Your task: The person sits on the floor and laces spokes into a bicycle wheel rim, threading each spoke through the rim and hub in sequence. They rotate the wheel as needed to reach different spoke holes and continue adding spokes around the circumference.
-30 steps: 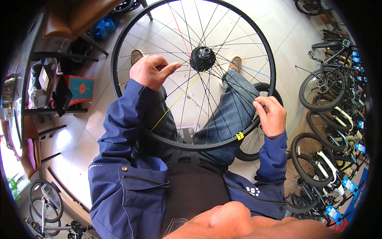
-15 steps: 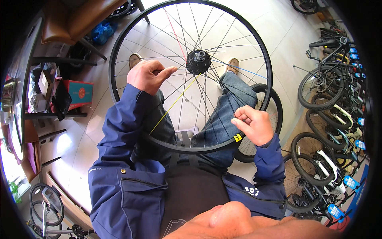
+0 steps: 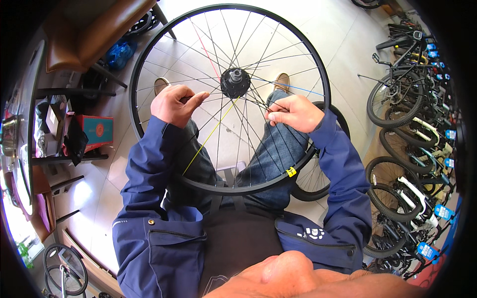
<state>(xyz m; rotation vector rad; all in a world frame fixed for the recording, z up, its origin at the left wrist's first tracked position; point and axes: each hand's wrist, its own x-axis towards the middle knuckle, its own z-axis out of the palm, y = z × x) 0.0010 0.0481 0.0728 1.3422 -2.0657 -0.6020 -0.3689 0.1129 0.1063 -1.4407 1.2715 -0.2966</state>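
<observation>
A black spoked bicycle wheel [image 3: 149, 54] stands on my lap, its hub [image 3: 235, 82] in the middle. Most spokes are dark; single ones are yellow [image 3: 208, 136], red and blue. My left hand [image 3: 174, 105] pinches spokes left of the hub. My right hand [image 3: 294, 112] pinches spokes just right of and below the hub. A yellow sticker [image 3: 291, 172] sits on the lower right of the rim. I sit in a blue jacket and jeans, shoes showing through the wheel.
A second wheel with a tyre [image 3: 318, 184] lies behind my right knee. Parked bicycles [image 3: 412, 104] line the right side. A brown seat [image 3: 94, 35], a blue bag [image 3: 119, 52], a red box [image 3: 97, 131] on a shelf and another wheel [image 3: 62, 260] are at left.
My right hand left the lower right rim and moved up to the spokes by the hub. The left hand stayed on its spokes.
</observation>
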